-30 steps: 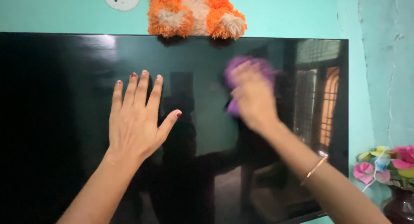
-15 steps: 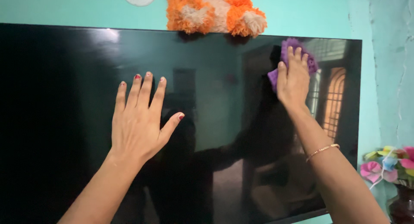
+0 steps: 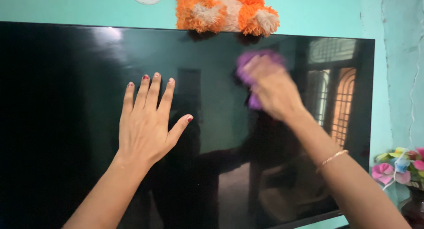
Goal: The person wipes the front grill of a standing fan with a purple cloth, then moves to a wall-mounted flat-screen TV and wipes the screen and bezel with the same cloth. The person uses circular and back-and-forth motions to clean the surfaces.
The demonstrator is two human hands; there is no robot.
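Head view: left hand (image 3: 148,125) lies flat on the black TV screen (image 3: 66,123), fingers spread wide, holding nothing; same spot as 0.5 s ago. Right hand (image 3: 271,90) is blurred w/ motion, fingers closed over a purple cloth (image 3: 251,63) pressed to the screen's upper middle. It has swept left from the top-right corner, approx. where it was 1 s ago, so the wiping looks like back-and-forth passes along the top. Orange plush (image 3: 227,10) sits on the TV's top edge; paper flowers (image 3: 393,167) stand at lower right.
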